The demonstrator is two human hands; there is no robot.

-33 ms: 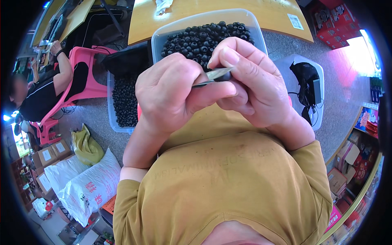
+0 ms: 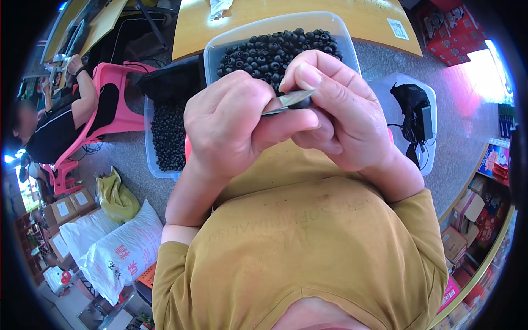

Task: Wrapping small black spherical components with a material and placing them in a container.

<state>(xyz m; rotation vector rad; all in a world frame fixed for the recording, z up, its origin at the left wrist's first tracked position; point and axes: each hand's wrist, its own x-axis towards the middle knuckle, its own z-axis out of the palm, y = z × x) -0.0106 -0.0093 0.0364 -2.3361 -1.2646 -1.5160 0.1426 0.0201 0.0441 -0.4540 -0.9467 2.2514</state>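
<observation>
My left hand (image 2: pixel 223 124) is closed, thumb against bent forefinger, around a thin, pointed grey metal blade (image 2: pixel 297 98). The blade's tip reaches across to the fingers of my right hand (image 2: pixel 346 107). Between the thumb and fingers of that closed right hand a small dark round bead (image 2: pixel 309 103) partly shows, close under the blade; the rest of it is hidden. Both hands are raised in front of my chest, over the near edge of a clear plastic tub (image 2: pixel 212 48). Many black round beads (image 2: pixel 269 55) with holes fill that tub.
A second tub (image 2: pixel 149 140) of smaller-looking black pieces stands at left; another tub (image 2: pixel 433 118) at right holds a black bag and cables. Beyond is a wooden table (image 2: pixel 374 25). A person (image 2: pixel 60 118) sits on a pink chair (image 2: pixel 124 104) at left, near white sacks (image 2: pixel 118 247).
My left hand and the blade have shifted very slightly to the right. My right hand and the tubs look the same.
</observation>
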